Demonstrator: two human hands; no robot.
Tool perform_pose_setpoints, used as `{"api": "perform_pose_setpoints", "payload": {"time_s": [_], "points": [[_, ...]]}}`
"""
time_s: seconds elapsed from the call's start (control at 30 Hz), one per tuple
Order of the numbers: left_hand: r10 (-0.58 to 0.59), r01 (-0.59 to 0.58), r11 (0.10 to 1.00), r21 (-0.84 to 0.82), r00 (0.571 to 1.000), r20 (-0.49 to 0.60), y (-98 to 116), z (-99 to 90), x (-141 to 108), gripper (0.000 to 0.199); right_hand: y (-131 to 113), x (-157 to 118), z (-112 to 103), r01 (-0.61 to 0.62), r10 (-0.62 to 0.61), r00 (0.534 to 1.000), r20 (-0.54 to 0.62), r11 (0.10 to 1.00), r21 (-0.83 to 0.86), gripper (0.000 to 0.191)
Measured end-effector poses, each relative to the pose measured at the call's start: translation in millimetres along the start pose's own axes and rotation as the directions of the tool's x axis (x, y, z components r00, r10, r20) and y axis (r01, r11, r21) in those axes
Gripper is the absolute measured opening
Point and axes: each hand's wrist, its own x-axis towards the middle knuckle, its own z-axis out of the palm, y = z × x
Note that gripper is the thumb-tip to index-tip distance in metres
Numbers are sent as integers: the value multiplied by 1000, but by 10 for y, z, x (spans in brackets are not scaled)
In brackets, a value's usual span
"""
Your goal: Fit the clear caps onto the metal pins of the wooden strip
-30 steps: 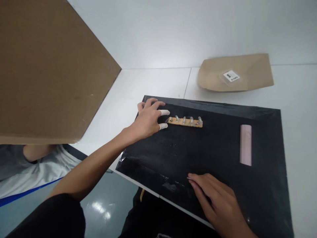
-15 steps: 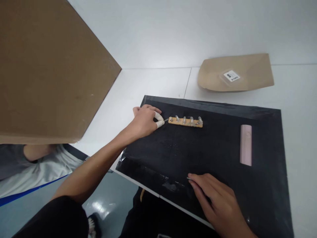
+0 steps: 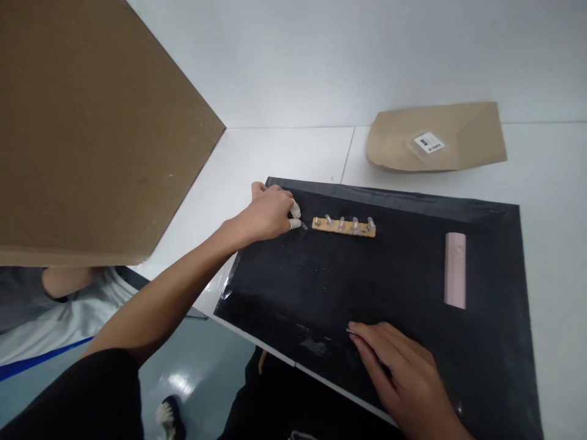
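My left hand (image 3: 275, 214), with white wraps on thumb and index finger, is at the upper left of the black mat (image 3: 389, 269). A small clear piece (image 3: 304, 225) lies at its thumb tip; the fingertips are slightly apart. Just to the right, a narrow tan strip (image 3: 337, 227) carries several clear upright pieces and small metal parts near its ends. Near the mat's front edge, my right hand (image 3: 398, 366) pinches a thin metal item (image 3: 351, 331), mostly hidden by the fingers.
A pink block (image 3: 455, 270) rests on the mat's right side. Behind the mat lies a brown paper bag (image 3: 477, 137) with a labelled clear packet (image 3: 428, 143) on it. A large brown panel (image 3: 92, 122) stands at left, with a person's arm (image 3: 68, 281) below it.
My left hand has shifted slightly up and left, its fingertips parting from the small clear piece, which now sits lower and angled. My right hand is nearly unmoved.
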Motion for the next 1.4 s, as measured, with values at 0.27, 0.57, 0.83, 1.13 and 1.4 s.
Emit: {"api": "perform_pose_setpoints", "payload": {"time_s": [0.27, 0.57, 0.83, 1.13, 1.4], "points": [[-5, 3, 996, 85, 1000, 26, 68, -90, -53, 21, 7, -11, -8, -4, 4, 1000, 15, 1000, 1, 21], [35, -31, 997, 73, 998, -57, 122, 25, -91, 20, -10, 11, -5, 5, -5, 1000, 9, 1000, 8, 21], [10, -2, 996, 85, 996, -86, 158, 56, -113, 14, 8, -31, -4, 13, -13, 1000, 3, 1000, 20, 23], [-95, 107, 990, 96, 988, -122, 207, 91, -174, 29, 17, -19, 7, 40, -40, 999, -11, 999, -4, 21], [-334, 328, 943, -61, 920, -206, 342, 235, -179, 15, 26, -30, 12, 45, -45, 999, -3, 999, -4, 22]]}}
